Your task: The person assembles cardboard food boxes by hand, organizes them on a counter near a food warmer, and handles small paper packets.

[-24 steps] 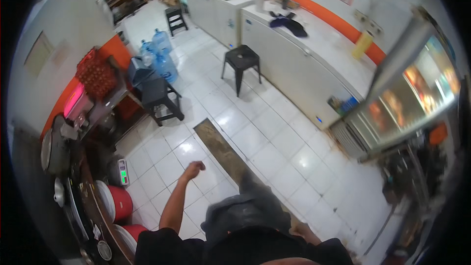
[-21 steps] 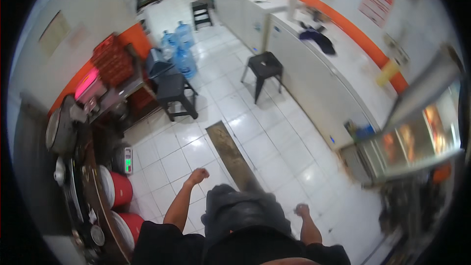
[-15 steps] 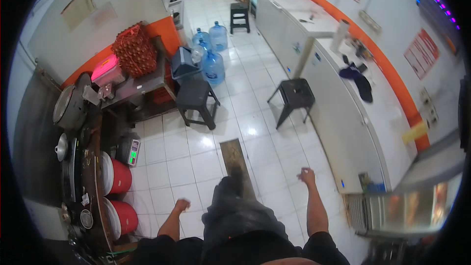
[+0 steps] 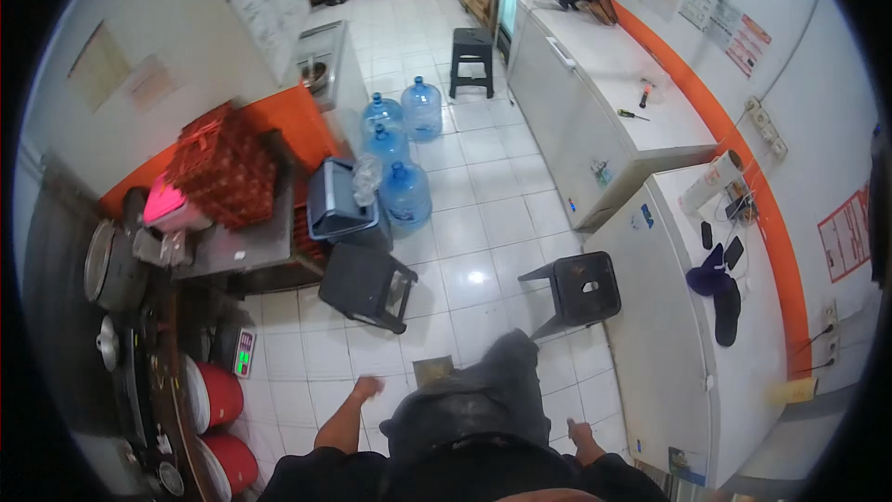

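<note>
— On the white tiled floor (image 4: 483, 214), near the bottom edge: left hand (image 4: 368, 387) swung out low, fingers curled loosely inward, holding nothing. Right hand (image 4: 583, 433) down by the hip, fingers half folded, too small to tell more; nothing pinched there either.

— And nearest the left hand?

— Dark plastic stool (image 4: 368, 285), tipped on its side, just ahead and slightly left, not touching. Small brown floor mat (image 4: 431, 371) between the hand and the dark trouser leg, mostly hidden by the knee.

— To the right?

— Second black stool (image 4: 582, 287), upright, straight ahead of the right hand, pressed close to the white chest freezer (image 4: 688, 335). Dark cloth (image 4: 717, 290) and a few small dark gadgets lying on the freezer lid. Another white freezer (image 4: 595, 93) farther along the same wall, a screwdriver on top.

— Anything blocking the way forward?

— Four blue water jugs (image 4: 405, 193) clustered mid-floor, a grey bin (image 4: 336, 201) leaning beside them. Third stool (image 4: 472, 58) far off, upright, in the open aisle.

— Left side?

— Long table (image 4: 153, 381) with pots, a scale (image 4: 243, 351) at its edge, two red buckets (image 4: 216, 395) beneath. Stacked red crates (image 4: 226, 167) farther back on a steel stand, pink container (image 4: 167, 207) alongside.
</note>
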A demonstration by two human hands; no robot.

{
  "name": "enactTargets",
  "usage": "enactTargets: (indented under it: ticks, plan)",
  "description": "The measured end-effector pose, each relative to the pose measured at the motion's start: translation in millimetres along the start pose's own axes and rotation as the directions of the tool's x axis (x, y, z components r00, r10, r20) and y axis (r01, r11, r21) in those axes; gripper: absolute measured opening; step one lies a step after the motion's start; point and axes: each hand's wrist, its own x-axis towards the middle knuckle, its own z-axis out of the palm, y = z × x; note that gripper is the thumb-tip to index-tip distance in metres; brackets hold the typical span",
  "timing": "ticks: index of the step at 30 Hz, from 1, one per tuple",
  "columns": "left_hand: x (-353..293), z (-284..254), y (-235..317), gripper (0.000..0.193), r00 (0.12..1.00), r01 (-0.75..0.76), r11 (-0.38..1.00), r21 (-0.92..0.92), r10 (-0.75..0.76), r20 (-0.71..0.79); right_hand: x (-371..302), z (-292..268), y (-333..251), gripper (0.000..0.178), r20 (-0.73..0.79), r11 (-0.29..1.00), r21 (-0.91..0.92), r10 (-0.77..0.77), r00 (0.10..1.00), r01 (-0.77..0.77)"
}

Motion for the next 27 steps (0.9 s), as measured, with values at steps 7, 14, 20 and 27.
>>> enactTargets:
  ticks: [7, 14, 20, 27]
  plan:
    - [250.5, -168.7, 341.8, 0.026, 0.958, -0.287, 0.843, -0.455, 0.252, -0.139, 153.5, -147.1, -84.8, 0.06, 0.406, 0.387, -0.545, -0.654, 0.638, 0.744]
    - [368.7, -235.5, 366.3, 0.019, 0.899, -0.4, 0.838, -0.371, 0.282, -0.334, 496.5, -302.2, -516.9, 0.055, -0.34, 0.955, 0.253, -0.064, 0.938, 0.157]
    - [371.1, -297.1, 401.3, 0.019, 0.907, 0.359, 0.643, -0.676, -0.411, 0.09, 636.0, -398.4, -921.3, 0.061, -0.381, 0.747, 0.025, -0.607, 0.697, 0.665]
    - [543.5, -454.9, 510.9, 0.018, 0.897, 0.422, 0.627, -0.655, -0.395, 0.2, 842.5, -421.2, -1043.3, 0.043, 0.048, 0.742, 0.338, -0.628, 0.777, 0.579]
